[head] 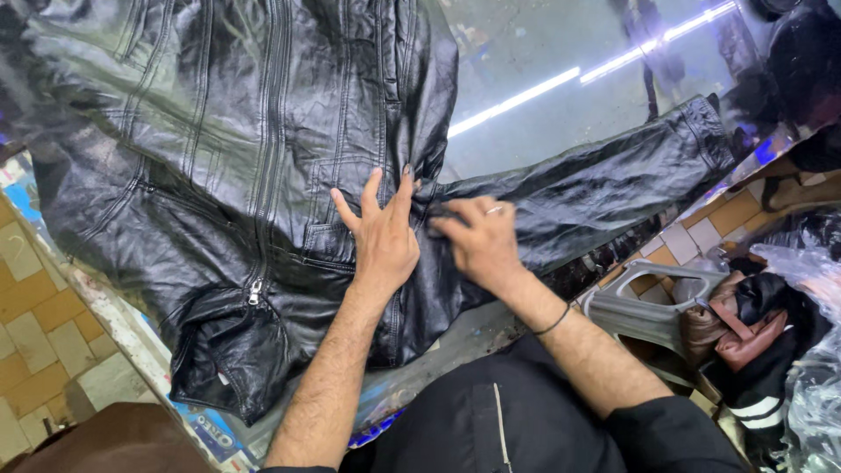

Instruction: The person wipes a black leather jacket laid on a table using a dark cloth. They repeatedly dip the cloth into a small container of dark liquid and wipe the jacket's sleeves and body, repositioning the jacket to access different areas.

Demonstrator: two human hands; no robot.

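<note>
- A black leather jacket [236,166] lies spread flat on a glass counter [561,52], seen from above by the person handling it.
- The jacket fills the left and middle of the view. One sleeve [604,180] stretches out to the right across the glass, its cuff near the counter's far edge.
- Judging from how it lies, the body is already laid out and mostly smoothed, with the front zip closed. The sleeve is not yet folded in, and no part of the jacket is folded over.
- The left hand [381,241] rests palm down on the jacket body near the side seam. Its fingers are spread wide and flat, pressing the leather and gripping nothing.
- The right hand [480,238] sits just beside it, where the sleeve joins the body. Its fingers curl down and seem to pinch or press the leather there; whether they truly hold a fold, I cannot tell.
- To the right, below the counter, are a grey plastic stool [648,302], brown bags [731,328] and clear plastic wrapping [806,271] on a tiled floor [39,333].
</note>
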